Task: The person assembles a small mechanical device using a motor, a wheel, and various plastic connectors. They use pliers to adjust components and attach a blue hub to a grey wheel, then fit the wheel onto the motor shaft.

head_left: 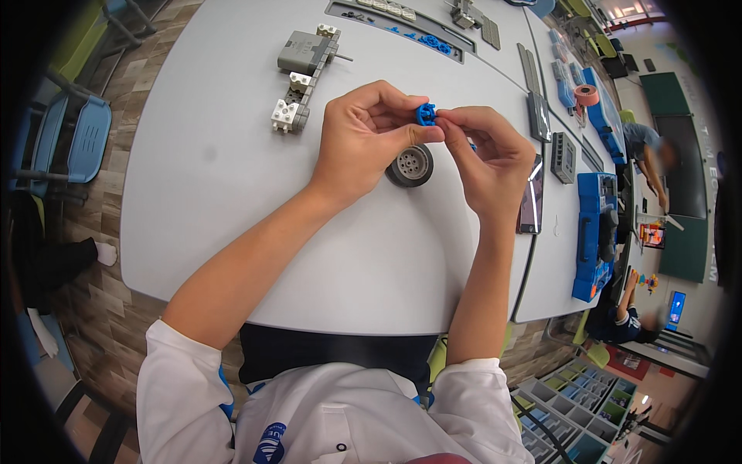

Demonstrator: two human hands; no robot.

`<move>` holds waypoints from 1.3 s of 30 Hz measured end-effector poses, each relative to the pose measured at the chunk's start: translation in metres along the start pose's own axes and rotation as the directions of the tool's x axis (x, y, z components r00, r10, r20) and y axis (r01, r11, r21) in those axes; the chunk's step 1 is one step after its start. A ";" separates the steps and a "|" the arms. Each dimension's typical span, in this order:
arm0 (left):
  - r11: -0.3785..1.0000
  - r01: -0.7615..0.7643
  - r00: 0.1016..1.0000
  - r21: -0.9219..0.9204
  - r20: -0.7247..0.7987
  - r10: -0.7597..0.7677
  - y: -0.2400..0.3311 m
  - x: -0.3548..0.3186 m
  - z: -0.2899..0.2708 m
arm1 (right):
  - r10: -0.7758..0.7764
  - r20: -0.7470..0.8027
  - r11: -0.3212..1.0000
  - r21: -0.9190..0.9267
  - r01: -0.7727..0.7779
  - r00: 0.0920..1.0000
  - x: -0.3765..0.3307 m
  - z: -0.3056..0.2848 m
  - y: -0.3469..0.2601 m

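My left hand (363,139) pinches a small round blue plastic building piece (426,114) between thumb and fingertips, above the table. My right hand (492,155) is closed too, its thumb and index fingertip pressed against the piece's right side. Another bit of blue shows under the right fingers, mostly hidden. Just below the hands, a wheel with a grey hub and dark tyre (410,165) rests on the white table (216,216), partly covered by my left hand. Left of the hands lies a building-block assembly with a grey motor block (303,52), white connectors (284,114) and a thin axle.
A sunken tray (371,17) with small blue and dark pieces lies at the far side. To the right are a dark-screened phone (531,197), a grey controller block (563,158), a blue case (595,232) and a pink roll (587,95). Two other people are farther right.
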State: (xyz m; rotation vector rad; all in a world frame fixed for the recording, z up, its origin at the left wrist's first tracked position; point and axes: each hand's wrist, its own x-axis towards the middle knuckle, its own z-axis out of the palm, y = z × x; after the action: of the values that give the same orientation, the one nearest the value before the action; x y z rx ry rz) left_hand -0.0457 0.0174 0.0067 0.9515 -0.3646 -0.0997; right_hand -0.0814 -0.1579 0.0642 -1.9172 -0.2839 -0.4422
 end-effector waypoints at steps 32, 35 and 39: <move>0.838 0.363 0.929 -0.408 0.225 -0.293 -0.010 -0.007 -0.002 | -0.338 0.050 0.854 -0.403 0.328 0.940 -0.007 0.006 -0.017; 0.821 0.357 0.934 -0.445 0.198 -0.299 -0.010 -0.011 0.002 | -0.382 0.025 0.830 -0.430 0.355 0.924 -0.007 0.012 -0.014; 0.807 0.407 0.913 -0.428 0.207 -0.351 -0.008 -0.011 0.004 | -0.399 0.019 0.813 -0.455 0.363 0.917 -0.010 0.015 -0.010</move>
State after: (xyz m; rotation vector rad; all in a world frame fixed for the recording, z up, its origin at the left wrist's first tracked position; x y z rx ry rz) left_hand -0.0573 0.0125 -0.0005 0.5281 -0.2362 -0.5920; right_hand -0.0923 -0.1405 0.0633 -2.2940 -0.5618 -0.9183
